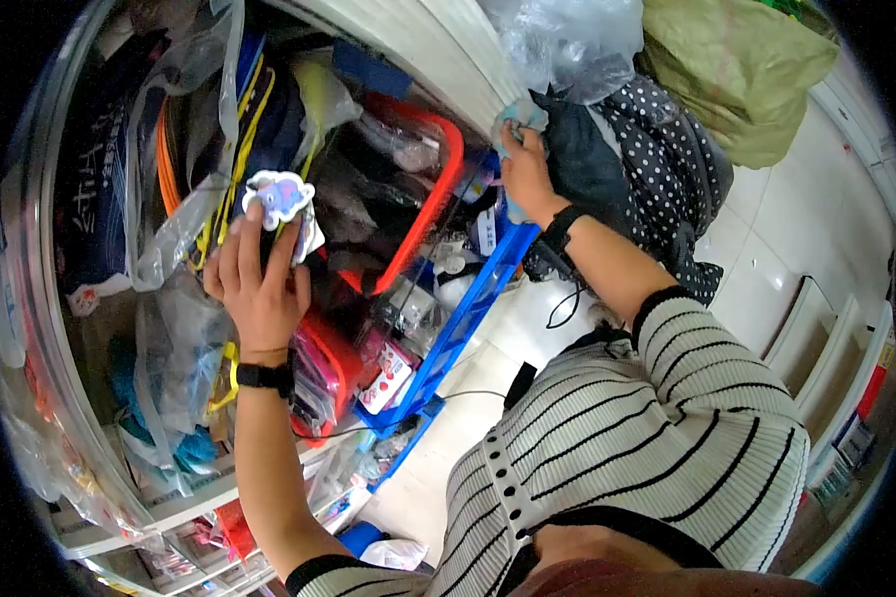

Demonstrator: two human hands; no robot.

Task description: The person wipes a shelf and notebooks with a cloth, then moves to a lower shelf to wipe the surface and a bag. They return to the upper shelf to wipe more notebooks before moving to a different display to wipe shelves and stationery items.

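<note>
My left hand (257,274) is over the cluttered shelf, its fingers closed on a flat cartoon cutout (279,196) in purple and blue with a white border. More white edges show below the cutout, so it may be one of a small stack. My right hand (528,174) presses a light blue cloth (521,117) against the edge of a white panel (458,45). Part of that cloth also hangs below the palm. Both wrists wear black bands.
A red-rimmed basket (452,164) and a blue basket (478,323) hold packaged goods. Plastic-wrapped bags (184,239) fill the shelf's left side. Right of the panel lie a polka-dot cloth (672,139), an olive sack (737,75) and clear plastic bags (567,40) on the tiled floor (767,239).
</note>
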